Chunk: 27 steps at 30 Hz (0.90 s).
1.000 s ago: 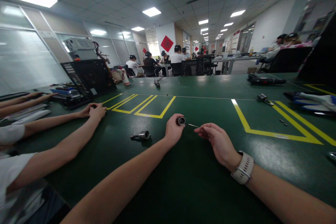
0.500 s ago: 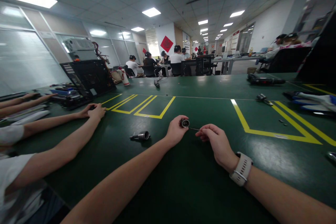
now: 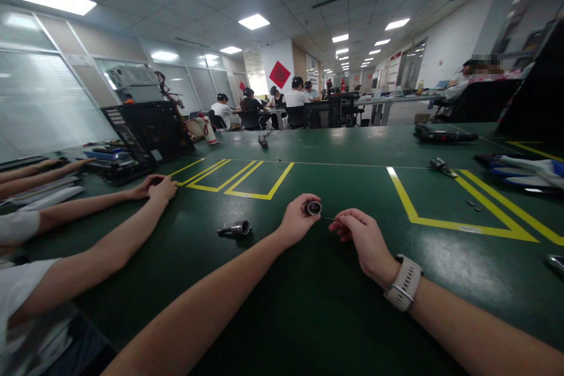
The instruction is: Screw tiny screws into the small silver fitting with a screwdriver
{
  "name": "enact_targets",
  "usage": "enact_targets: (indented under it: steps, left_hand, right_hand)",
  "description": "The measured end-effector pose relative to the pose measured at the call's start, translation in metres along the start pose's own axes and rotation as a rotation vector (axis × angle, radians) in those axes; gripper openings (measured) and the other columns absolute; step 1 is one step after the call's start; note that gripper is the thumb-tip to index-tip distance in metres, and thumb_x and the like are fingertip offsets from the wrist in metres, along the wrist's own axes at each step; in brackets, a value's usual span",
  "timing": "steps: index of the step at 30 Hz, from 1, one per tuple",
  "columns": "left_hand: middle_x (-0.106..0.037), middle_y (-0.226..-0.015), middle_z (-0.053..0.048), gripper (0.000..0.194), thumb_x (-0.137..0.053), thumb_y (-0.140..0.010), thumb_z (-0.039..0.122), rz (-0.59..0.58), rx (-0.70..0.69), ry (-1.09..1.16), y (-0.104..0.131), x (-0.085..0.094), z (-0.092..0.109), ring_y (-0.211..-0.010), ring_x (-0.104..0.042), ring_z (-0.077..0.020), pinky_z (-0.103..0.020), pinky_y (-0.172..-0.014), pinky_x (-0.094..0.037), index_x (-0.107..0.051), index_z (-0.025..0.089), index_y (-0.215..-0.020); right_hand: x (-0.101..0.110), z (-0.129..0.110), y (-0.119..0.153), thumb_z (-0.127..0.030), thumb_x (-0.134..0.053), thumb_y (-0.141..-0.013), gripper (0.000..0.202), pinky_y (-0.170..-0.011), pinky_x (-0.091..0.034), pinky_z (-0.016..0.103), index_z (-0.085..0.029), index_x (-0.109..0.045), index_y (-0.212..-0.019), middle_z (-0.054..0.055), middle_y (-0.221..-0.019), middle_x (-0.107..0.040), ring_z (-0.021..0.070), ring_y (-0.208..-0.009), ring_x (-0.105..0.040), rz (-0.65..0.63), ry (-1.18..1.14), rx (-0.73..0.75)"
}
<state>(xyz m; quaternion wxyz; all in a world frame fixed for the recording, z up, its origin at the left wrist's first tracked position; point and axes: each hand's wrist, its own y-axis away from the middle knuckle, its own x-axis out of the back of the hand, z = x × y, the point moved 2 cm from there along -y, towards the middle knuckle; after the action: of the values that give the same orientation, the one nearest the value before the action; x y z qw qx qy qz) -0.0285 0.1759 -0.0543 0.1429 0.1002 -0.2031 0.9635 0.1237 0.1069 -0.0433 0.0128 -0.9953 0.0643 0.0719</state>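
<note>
My left hand (image 3: 299,220) is closed around a short round metal part (image 3: 314,208), its hollow ring-shaped end turned toward me. A thin, rod-like metal piece (image 3: 328,218) is pinched between the thumb and fingertips of my right hand (image 3: 356,232). It points left at the metal part; whether the tip touches is too small to tell. Left of my left hand, a metal cylinder with a narrow shaft (image 3: 235,228) lies on its side on the green table (image 3: 299,305).
Yellow tape (image 3: 414,211) marks boxes on the table. Small dark bits (image 3: 473,205) and another metal part (image 3: 442,166) lie right. A dark power tool (image 3: 445,134) sits farther back. A co-worker's hands (image 3: 162,186) are at the left; a black computer case (image 3: 150,129) stands behind.
The round metal part in my left hand has shifted slightly right, its open end turned a little more toward me. My right hand stays nearly in place, still pinching the thin piece.
</note>
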Motion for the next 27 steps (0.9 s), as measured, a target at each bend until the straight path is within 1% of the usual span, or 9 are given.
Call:
enact_targets:
  steps: [5, 8, 11, 14, 18, 23, 25, 27]
  left_hand:
    - [-0.062, -0.091, -0.004, 0.037, -0.063, -0.064, 0.003, 0.009, 0.016, -0.04, -0.001, 0.0, -0.001, -0.088, -0.063, -0.0179, -0.032, -0.079, -0.051, -0.056, 0.015, -0.099]
    - [-0.062, -0.092, -0.004, 0.038, -0.063, -0.064, 0.003, 0.047, -0.01, -0.057, -0.002, 0.002, -0.005, -0.089, -0.063, -0.0178, -0.033, -0.08, -0.051, -0.057, 0.016, -0.1]
    - [-0.062, -0.097, -0.005, 0.04, -0.062, -0.064, 0.003, 0.12, -0.066, -0.132, -0.003, 0.005, -0.011, -0.093, -0.061, -0.0186, -0.035, -0.082, -0.051, -0.058, 0.017, -0.102]
    - [-0.06, -0.1, -0.005, 0.042, -0.06, -0.064, 0.001, 0.168, -0.115, -0.237, -0.002, 0.008, -0.012, -0.093, -0.06, -0.0186, -0.035, -0.082, -0.051, -0.06, 0.018, -0.102]
    - [-0.059, -0.101, -0.005, 0.041, -0.056, -0.065, -0.003, 0.149, -0.178, -0.324, 0.0, 0.007, -0.001, -0.094, -0.058, -0.0176, -0.032, -0.079, -0.052, -0.063, 0.019, -0.1]
    - [-0.06, -0.102, -0.006, 0.038, -0.055, -0.067, -0.002, 0.122, -0.197, -0.333, 0.002, 0.003, 0.01, -0.094, -0.059, -0.0179, -0.031, -0.077, -0.052, -0.064, 0.018, -0.098]
    - [-0.06, -0.101, -0.006, 0.036, -0.055, -0.068, 0.0, 0.103, -0.198, -0.329, 0.002, 0.002, 0.01, -0.094, -0.059, -0.0179, -0.031, -0.078, -0.052, -0.064, 0.018, -0.097]
    - [-0.061, -0.1, -0.006, 0.033, -0.056, -0.069, 0.002, 0.09, -0.193, -0.329, 0.002, 0.002, 0.009, -0.094, -0.059, -0.018, -0.032, -0.079, -0.052, -0.065, 0.018, -0.096]
  right_hand:
    - [0.003, -0.001, -0.001, -0.024, -0.052, -0.072, 0.01, -0.051, -0.039, 0.029, -0.019, -0.057, -0.065, 0.002, -0.058, -0.06, 0.0156, -0.055, -0.053, 0.093, -0.064, 0.03]
    - [0.005, -0.004, 0.001, -0.024, -0.051, -0.072, 0.011, -0.052, -0.039, 0.029, -0.019, -0.056, -0.065, 0.001, -0.058, -0.058, 0.0153, -0.056, -0.052, 0.111, -0.092, 0.074]
    - [0.005, -0.007, 0.003, -0.025, -0.049, -0.075, 0.012, -0.055, -0.041, 0.029, -0.02, -0.057, -0.067, 0.001, -0.062, -0.059, 0.0156, -0.06, -0.053, 0.077, -0.103, 0.134]
    - [0.002, -0.008, 0.005, -0.026, -0.05, -0.078, 0.013, -0.059, -0.042, 0.03, -0.02, -0.058, -0.069, 0.002, -0.067, -0.06, 0.0163, -0.065, -0.054, -0.002, -0.078, 0.183]
    - [-0.002, -0.009, 0.007, -0.029, -0.054, -0.079, 0.013, -0.064, -0.042, 0.032, -0.019, -0.062, -0.075, 0.003, -0.074, -0.064, 0.018, -0.07, -0.055, -0.101, 0.007, 0.196]
    - [-0.005, -0.012, 0.01, -0.033, -0.052, -0.082, 0.017, -0.069, -0.041, 0.034, -0.022, -0.064, -0.084, 0.003, -0.082, -0.064, 0.0198, -0.078, -0.055, -0.123, 0.228, 0.225]
    - [-0.005, -0.012, 0.011, -0.033, -0.055, -0.08, 0.015, -0.071, -0.04, 0.034, -0.023, -0.065, -0.082, 0.002, -0.081, -0.064, 0.0207, -0.08, -0.055, -0.114, 0.223, 0.21]
    - [-0.004, -0.011, 0.009, -0.033, -0.058, -0.076, 0.013, -0.072, -0.039, 0.034, -0.022, -0.065, -0.077, 0.002, -0.079, -0.065, 0.021, -0.08, -0.055, -0.107, 0.149, 0.17]
